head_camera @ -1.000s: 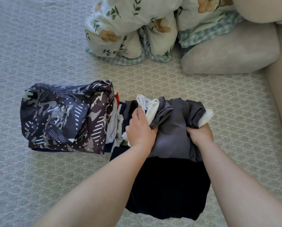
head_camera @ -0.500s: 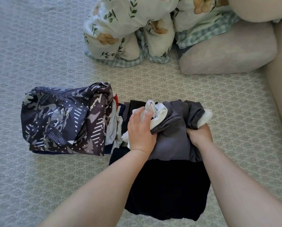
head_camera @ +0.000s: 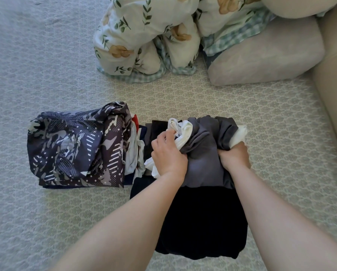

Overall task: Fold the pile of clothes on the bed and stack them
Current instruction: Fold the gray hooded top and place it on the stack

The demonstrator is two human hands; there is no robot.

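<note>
On the bed (head_camera: 183, 98), a grey garment (head_camera: 203, 159) lies bunched over a black garment (head_camera: 203, 222), which serves as the landmark here. The left hand (head_camera: 168, 155) grips white fabric (head_camera: 183, 133) at the grey garment's left edge, fingers curled round it. The right hand (head_camera: 234, 156) clutches the grey garment's right edge, with more white cloth bulging above the fist. Just left of the black garment sits a folded stack topped by a camouflage-print piece (head_camera: 75, 145). Beyond it, well apart, lie a floral duvet (head_camera: 144, 36) and a beige pillow (head_camera: 265, 53).
</note>
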